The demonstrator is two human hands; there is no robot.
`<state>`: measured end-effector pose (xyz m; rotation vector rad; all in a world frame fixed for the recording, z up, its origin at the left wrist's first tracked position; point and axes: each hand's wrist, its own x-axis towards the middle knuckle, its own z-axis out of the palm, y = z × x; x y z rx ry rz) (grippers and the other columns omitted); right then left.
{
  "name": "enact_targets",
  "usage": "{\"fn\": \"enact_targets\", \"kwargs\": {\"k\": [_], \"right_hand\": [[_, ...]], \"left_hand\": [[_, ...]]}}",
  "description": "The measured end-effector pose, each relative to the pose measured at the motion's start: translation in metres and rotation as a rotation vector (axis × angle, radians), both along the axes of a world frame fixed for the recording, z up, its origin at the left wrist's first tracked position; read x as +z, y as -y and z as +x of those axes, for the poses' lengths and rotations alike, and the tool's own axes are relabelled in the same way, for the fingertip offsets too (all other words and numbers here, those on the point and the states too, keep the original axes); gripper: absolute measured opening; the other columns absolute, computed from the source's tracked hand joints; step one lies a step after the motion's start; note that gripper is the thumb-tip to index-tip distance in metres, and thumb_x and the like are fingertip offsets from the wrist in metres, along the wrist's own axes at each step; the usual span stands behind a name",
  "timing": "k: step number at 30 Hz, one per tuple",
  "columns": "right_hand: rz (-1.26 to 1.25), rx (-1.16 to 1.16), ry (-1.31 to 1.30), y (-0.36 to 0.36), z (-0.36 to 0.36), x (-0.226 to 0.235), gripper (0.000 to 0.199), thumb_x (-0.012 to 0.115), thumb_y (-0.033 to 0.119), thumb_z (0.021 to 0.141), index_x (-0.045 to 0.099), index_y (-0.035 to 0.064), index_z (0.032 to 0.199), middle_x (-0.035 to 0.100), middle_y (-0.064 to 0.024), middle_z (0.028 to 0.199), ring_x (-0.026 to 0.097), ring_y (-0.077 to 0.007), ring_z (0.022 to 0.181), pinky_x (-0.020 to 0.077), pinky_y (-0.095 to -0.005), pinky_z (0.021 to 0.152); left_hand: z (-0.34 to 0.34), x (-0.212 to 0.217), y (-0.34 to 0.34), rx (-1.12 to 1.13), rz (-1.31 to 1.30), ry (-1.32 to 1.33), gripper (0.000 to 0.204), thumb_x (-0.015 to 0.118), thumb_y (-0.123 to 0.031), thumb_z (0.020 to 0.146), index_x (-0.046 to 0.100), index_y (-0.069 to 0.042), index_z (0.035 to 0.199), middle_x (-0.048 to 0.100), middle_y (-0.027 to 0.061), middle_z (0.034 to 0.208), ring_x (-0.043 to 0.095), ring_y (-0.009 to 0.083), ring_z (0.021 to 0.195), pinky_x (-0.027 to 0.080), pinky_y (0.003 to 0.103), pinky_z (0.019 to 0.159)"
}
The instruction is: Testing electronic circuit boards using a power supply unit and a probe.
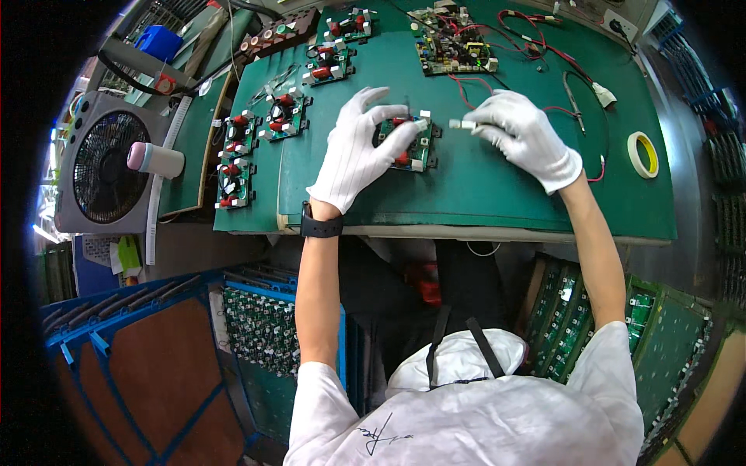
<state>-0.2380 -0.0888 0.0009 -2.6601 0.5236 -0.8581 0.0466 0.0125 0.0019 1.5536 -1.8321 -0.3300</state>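
Observation:
Both my hands wear white gloves and work over a green mat. My left hand grips a small green circuit board with red and white parts, lying flat on the mat. Just right of that board, my right hand pinches a small white plug connector, its end pointing at the board's upper right corner. Red wires run from near my right hand toward the back of the mat.
Several similar small boards lie in a row on the left. A larger board sits at the back. A yellow tape roll lies right, a fan left. Crates of boards stand below the bench.

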Motion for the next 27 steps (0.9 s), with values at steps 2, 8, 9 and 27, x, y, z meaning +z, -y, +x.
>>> {"fn": "enact_targets", "kwargs": {"k": [2, 8, 9, 27], "right_hand": [[0.052, 0.019, 0.023, 0.009, 0.010, 0.012, 0.021, 0.076, 0.017, 0.092, 0.075, 0.0038, 0.108, 0.074, -0.0124, 0.096, 0.070, -0.0324, 0.092, 0.0526, -0.0404, 0.093], [0.251, 0.093, 0.013, 0.016, 0.027, 0.022, 0.025, 0.074, 0.022, 0.096, 0.075, 0.0037, 0.113, 0.075, -0.0122, 0.099, 0.069, -0.0311, 0.087, 0.0482, -0.0432, 0.108], [0.250, 0.101, 0.058, 0.016, 0.029, 0.017, 0.025, 0.075, 0.023, 0.096, 0.076, 0.0039, 0.113, 0.075, -0.0119, 0.098, 0.069, -0.0299, 0.086, 0.0481, -0.0436, 0.108], [-0.059, 0.194, 0.152, 0.016, 0.043, 0.002, 0.035, 0.080, 0.010, 0.081, 0.080, 0.0121, 0.116, 0.068, -0.0074, 0.087, 0.064, -0.0293, 0.087, 0.0511, -0.0409, 0.083]], "left_hand": [[0.003, -0.004, 0.004, -0.060, -0.014, -0.011, 0.037, 0.080, -0.040, 0.090, 0.079, -0.015, 0.117, 0.056, 0.0226, 0.150, 0.047, 0.0415, 0.144, 0.039, 0.049, 0.119], [0.012, -0.013, 0.010, -0.071, 0.032, -0.166, 0.037, 0.084, -0.038, 0.088, 0.077, -0.009, 0.110, 0.055, 0.0225, 0.152, 0.043, 0.0417, 0.149, 0.036, 0.049, 0.121], [0.013, -0.017, 0.010, -0.085, 0.039, -0.180, 0.034, 0.084, -0.035, 0.089, 0.077, -0.008, 0.108, 0.056, 0.0219, 0.151, 0.043, 0.0415, 0.149, 0.037, 0.049, 0.121], [0.024, -0.023, 0.009, -0.225, 0.222, -0.330, 0.024, 0.071, -0.036, 0.098, 0.080, -0.015, 0.103, 0.057, 0.0091, 0.153, 0.041, 0.0370, 0.151, 0.020, 0.055, 0.130]]}}
